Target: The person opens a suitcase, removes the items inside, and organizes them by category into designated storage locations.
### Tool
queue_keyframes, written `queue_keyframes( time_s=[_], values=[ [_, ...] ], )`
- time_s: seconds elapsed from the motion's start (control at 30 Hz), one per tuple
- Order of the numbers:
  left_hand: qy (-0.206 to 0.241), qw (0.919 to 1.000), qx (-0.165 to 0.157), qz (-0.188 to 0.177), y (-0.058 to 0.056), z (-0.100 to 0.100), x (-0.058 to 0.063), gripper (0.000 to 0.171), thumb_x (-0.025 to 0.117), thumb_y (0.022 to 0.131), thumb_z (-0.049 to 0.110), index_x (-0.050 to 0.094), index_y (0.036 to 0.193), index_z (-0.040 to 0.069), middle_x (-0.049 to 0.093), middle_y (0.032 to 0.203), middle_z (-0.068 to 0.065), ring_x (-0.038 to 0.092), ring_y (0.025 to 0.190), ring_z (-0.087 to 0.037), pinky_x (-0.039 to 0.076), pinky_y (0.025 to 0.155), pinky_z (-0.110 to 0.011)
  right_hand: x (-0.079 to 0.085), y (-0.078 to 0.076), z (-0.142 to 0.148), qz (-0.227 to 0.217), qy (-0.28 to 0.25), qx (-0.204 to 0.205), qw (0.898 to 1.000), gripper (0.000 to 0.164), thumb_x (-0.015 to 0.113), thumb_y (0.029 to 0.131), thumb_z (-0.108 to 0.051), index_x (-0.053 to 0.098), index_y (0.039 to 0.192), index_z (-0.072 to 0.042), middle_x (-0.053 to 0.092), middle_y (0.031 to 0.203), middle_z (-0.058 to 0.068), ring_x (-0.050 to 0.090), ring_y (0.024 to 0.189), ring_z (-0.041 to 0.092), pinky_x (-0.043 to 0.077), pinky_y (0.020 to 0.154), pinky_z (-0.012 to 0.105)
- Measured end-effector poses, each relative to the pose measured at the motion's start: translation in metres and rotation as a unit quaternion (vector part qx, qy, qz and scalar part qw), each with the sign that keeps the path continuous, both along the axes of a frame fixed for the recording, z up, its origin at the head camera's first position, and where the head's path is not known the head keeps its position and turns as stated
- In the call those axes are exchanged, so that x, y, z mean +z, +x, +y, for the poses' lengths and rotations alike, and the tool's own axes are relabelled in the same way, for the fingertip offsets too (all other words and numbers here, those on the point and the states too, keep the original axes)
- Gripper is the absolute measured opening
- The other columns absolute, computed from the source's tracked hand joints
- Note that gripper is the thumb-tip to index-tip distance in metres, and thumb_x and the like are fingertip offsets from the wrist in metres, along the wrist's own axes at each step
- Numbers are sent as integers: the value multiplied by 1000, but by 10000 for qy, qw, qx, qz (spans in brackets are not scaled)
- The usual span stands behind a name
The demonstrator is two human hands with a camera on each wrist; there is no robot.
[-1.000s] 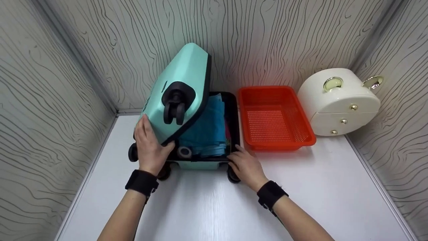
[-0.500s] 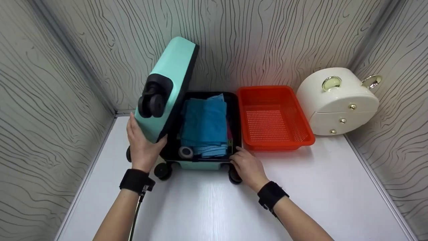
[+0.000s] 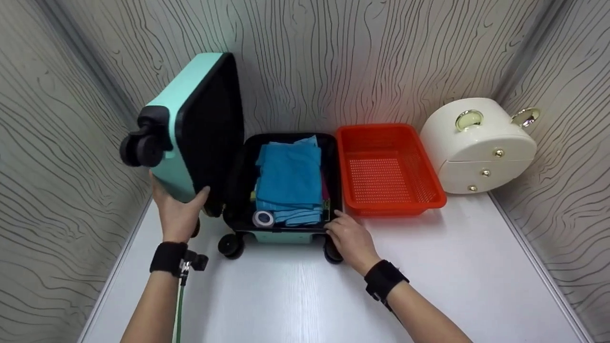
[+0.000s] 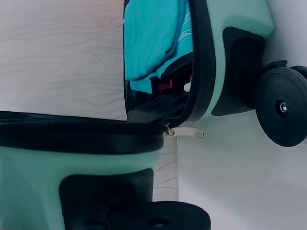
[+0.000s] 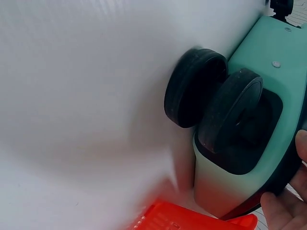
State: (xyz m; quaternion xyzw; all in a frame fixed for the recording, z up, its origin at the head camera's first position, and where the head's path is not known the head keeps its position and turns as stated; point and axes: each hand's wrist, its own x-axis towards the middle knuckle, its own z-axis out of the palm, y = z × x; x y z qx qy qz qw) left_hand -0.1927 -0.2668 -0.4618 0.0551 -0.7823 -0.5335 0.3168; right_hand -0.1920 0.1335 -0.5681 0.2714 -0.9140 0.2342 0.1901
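I have the left hand (image 3: 178,216) clamped on the lid (image 3: 209,128), now swung wider, so the blue cloths (image 3: 290,175) lie uncovered to that hand's right, while the right hand (image 3: 350,240) touches the suitcase base (image 3: 283,237), gripping or merely resting, I can't tell.

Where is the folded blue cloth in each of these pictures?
Head: the folded blue cloth lies near the centre, inside the suitcase base.
Left wrist: at the top, around the middle.
Right wrist: not in it.
Shared landmark: the mint-green suitcase base, near the centre in the head view, upper right in left wrist, right side in right wrist.
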Motion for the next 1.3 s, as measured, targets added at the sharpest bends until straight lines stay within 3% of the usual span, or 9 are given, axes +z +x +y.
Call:
queue_keyframes(
  time_s=[0.1,0.17,0.3,0.37,0.53,0.83,1.07,1.2,1.3],
  values=[
    [237,9993,57,-279,3,-7,-1,112,88,82,19,12,164,25,29,160,-5,32,144,-23,24,119,-43,-1,0,0,25,-42,28,10000,10,76,92,-11,80,101,-10,76,104,4,60,127,28,54,97,43],
    [416,9968,159,-659,6,-12,-2,108,85,85,27,11,164,21,28,160,-6,30,145,-21,23,120,-40,-2,-1,-1,53,-49,41,10000,10,77,92,-11,80,102,-10,76,104,4,60,127,28,54,97,43],
    [998,9896,160,-1028,13,-19,-1,109,82,87,36,6,165,23,22,164,-7,23,149,-20,20,121,-39,-2,-1,-1,80,-39,37,10000,11,77,92,-10,80,102,-10,76,104,4,60,127,28,54,97,42],
    [1313,9857,103,-1055,16,-22,-1,116,81,89,35,-6,164,31,8,169,-2,11,153,-18,15,123,-39,-2,0,-1,95,-57,55,9999,10,77,92,-9,80,102,-9,75,104,5,60,128,28,54,97,42],
    [1940,9750,32,-1082,23,-27,0,118,79,91,30,-15,161,39,-7,170,6,-1,155,-16,11,124,-42,-3,1,0,161,-190,133,9996,11,77,91,-8,80,101,-9,75,104,5,60,127,30,53,98,43],
    [2682,9547,-41,-1288,27,-40,-8,111,75,94,32,-12,163,33,-3,171,0,6,155,-21,17,123,-41,-3,2,0,146,-304,141,9993,12,77,91,-7,80,103,-8,75,105,6,59,129,31,53,99,43],
    [3370,9266,18,-1669,31,-51,-25,111,70,96,41,-20,160,35,-17,169,4,-3,156,-24,12,123,-43,-2,3,-1,-68,-183,87,9998,13,75,93,-9,79,105,-8,75,110,8,56,132,31,52,100,44],
    [3791,9091,-20,-1724,31,-55,-34,110,70,97,42,-20,160,35,-11,170,1,2,156,-25,17,123,-44,-2,3,-1,-149,-226,78,9996,13,75,93,-8,79,106,-9,74,112,9,55,133,31,50,102,45],
    [4134,8958,-177,-1624,26,-60,-39,105,70,98,38,-12,163,35,0,170,-1,8,155,-22,19,122,-44,-2,3,-1,-184,-280,86,9994,14,74,93,-8,79,106,-9,74,113,9,53,135,31,49,103,45]
  ],
)
